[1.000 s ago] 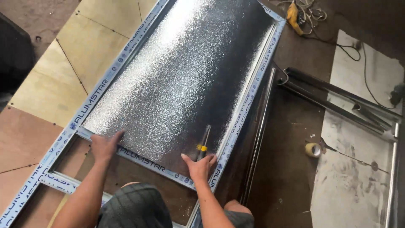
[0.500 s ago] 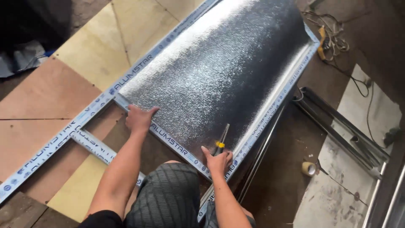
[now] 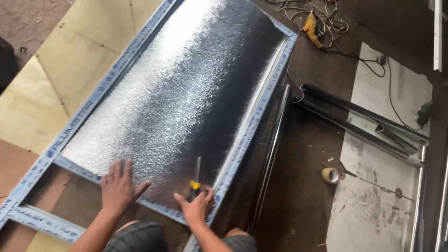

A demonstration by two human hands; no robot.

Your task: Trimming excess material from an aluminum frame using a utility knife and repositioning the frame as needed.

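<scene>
On embossed metal sheet (image 3: 186, 93): screwdriver (image 3: 196, 175) in right-hand grip (image 3: 196, 207), left hand (image 3: 116, 186) flat.

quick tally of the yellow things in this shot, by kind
yellow-handled screwdriver, in the right hand: 1
yellow power drill among the cables: 1
yellowish tape roll on the floor: 1
total: 3

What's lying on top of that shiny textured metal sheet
On the sheet, the left hand presses flat near its lower edge; the right hand grips a yellow-handled tool lying on it. Whatever is beneath the sheet is hidden.
</scene>
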